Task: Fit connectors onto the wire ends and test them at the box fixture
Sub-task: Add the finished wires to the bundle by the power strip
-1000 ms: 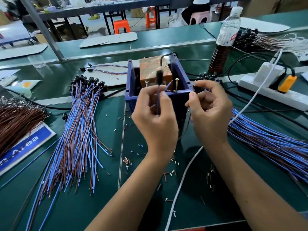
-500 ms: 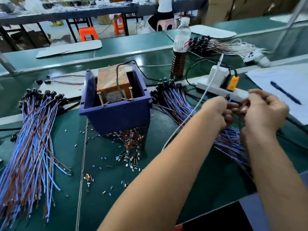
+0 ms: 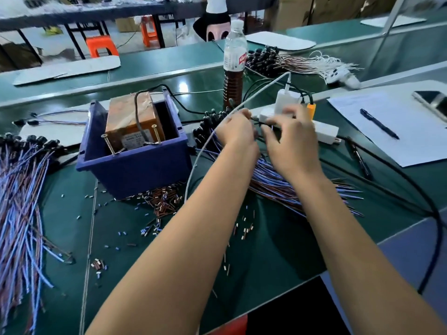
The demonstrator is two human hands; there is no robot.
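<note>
The left hand [image 3: 235,131] and right hand [image 3: 289,141] have come away from the blue box fixture [image 3: 135,151] and now work together over the wire bundle [image 3: 290,187] at about two o'clock from it. Both are curled in toward each other, seemingly pinching something thin and dark between them, but motion blur hides what, so I cannot tell the grip for certain. A second earlier a connector-tipped wire was held up at the fixture; now the fixture stands alone at ten o'clock from the hands, its two screws [image 3: 108,143] bare. I'd judge that test finished and the next wire being drawn. The done wires [image 3: 24,189] lie at nine o'clock.
</note>
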